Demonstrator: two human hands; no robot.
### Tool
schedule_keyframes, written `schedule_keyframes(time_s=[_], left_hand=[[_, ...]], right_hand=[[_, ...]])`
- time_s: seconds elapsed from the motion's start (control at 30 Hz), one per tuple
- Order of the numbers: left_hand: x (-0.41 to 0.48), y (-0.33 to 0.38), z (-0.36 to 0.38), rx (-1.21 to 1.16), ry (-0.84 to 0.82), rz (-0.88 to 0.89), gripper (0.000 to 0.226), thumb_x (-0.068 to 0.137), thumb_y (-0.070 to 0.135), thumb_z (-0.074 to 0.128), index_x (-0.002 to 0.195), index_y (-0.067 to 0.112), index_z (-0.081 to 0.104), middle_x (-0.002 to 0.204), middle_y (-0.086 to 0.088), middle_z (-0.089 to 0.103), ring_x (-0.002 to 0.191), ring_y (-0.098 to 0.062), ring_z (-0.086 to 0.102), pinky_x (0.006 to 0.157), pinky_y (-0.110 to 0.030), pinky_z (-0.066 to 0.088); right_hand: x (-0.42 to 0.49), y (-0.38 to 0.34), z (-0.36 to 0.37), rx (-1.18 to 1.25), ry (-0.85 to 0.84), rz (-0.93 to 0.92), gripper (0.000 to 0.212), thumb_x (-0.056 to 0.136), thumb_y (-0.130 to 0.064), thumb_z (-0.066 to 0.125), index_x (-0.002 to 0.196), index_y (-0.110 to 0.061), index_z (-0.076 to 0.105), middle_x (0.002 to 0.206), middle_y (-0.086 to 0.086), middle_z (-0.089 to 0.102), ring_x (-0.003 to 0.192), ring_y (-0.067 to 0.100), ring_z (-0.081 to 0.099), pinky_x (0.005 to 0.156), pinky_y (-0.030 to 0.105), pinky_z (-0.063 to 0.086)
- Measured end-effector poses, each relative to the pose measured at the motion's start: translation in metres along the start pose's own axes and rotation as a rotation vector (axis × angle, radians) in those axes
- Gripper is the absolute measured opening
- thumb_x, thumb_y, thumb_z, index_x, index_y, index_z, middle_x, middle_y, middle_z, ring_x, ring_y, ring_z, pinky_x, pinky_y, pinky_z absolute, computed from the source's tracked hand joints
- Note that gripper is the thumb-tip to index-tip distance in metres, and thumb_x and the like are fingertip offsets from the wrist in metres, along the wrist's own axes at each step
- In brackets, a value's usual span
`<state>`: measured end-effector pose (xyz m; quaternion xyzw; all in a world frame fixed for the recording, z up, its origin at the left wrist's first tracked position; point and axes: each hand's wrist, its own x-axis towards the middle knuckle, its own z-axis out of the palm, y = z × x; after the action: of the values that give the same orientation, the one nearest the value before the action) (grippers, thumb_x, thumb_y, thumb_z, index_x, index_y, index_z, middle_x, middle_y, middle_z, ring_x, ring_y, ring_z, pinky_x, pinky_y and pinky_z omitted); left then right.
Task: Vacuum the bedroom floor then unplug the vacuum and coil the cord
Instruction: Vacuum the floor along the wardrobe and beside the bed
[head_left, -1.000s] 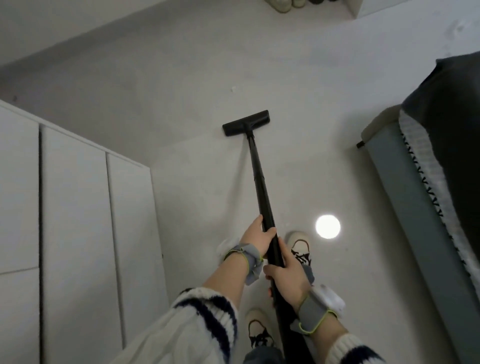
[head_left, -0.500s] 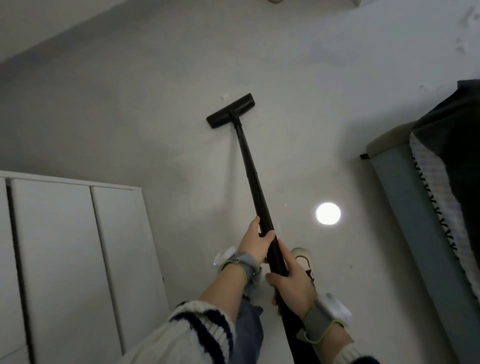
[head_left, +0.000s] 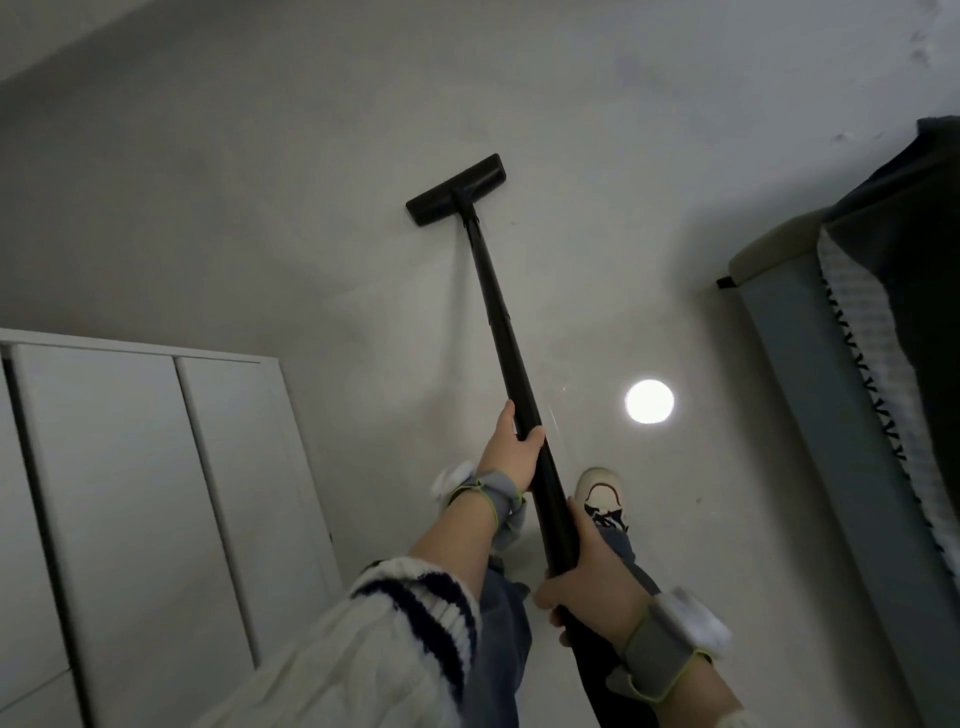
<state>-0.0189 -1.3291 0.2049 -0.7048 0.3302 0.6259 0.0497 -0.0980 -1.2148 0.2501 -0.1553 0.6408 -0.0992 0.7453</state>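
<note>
Slim black vacuum wand (head_left: 511, 353), head (head_left: 456, 189) flat on floor (head_left: 311, 208), is gripped by left hand (head_left: 511, 447) and right hand (head_left: 592, 582). Open floor is flanked by wardrobe (head_left: 130, 467) and bed (head_left: 831, 415).

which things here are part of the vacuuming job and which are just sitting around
Job in hand:
vacuum wand, gripped by the left hand and the right hand
floor head
floor being vacuumed

Just there:
white wardrobe at left
bed at right
bright light spot on the floor
</note>
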Motion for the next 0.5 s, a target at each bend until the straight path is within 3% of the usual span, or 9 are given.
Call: schedule_keyframes(time_s=[0.1,0.2,0.27,0.4,0.5], left_hand=[[-0.005,0.001,0.006,0.115,-0.023,0.042,0.076,0.097,0.039,0.043,0.152,0.025,-0.007,0.142,-0.009,0.047,0.123,-0.029,0.054,0.104,-0.030,0.041],[-0.007,0.003,0.011,0.127,-0.033,0.032,0.079,0.096,0.032,0.043,0.149,0.028,-0.016,0.128,-0.018,0.058,0.104,-0.036,0.063,0.095,-0.041,0.050],[-0.006,0.007,0.012,0.092,-0.019,0.033,0.078,0.095,0.026,0.043,0.149,0.029,-0.014,0.122,-0.015,0.060,0.099,-0.037,0.065,0.092,-0.044,0.052],[-0.005,0.013,0.017,-0.001,-0.014,0.059,0.077,0.094,0.020,0.043,0.150,0.028,-0.009,0.084,0.002,0.057,0.083,-0.031,0.063,0.091,-0.047,0.052],[-0.007,0.018,0.023,-0.022,0.014,0.067,0.074,0.095,0.020,0.041,0.150,0.027,-0.008,0.084,-0.003,0.057,0.081,-0.031,0.062,0.088,-0.044,0.053]], right_hand=[[-0.004,-0.008,-0.004,0.016,-0.006,-0.063,0.100,0.073,0.012,0.059,0.149,-0.030,0.011,0.103,-0.003,0.049,0.066,0.002,0.045,0.045,0.011,0.043],[-0.015,-0.021,-0.010,0.102,-0.072,-0.054,0.090,0.075,0.017,0.055,0.144,-0.031,0.023,0.085,0.005,0.054,0.052,0.013,0.051,0.041,0.021,0.044],[-0.019,-0.027,-0.015,0.208,-0.142,-0.026,0.089,0.076,0.021,0.052,0.139,-0.036,0.026,0.081,0.013,0.053,0.043,0.018,0.050,0.040,0.026,0.044],[-0.023,-0.034,-0.026,0.328,-0.210,-0.010,0.087,0.077,0.024,0.048,0.141,-0.033,0.030,0.090,0.018,0.052,0.043,0.021,0.047,0.039,0.026,0.043],[-0.024,-0.034,-0.031,0.337,-0.169,0.004,0.084,0.079,0.021,0.051,0.143,-0.029,0.029,0.084,0.017,0.055,0.045,0.022,0.050,0.042,0.029,0.048]])
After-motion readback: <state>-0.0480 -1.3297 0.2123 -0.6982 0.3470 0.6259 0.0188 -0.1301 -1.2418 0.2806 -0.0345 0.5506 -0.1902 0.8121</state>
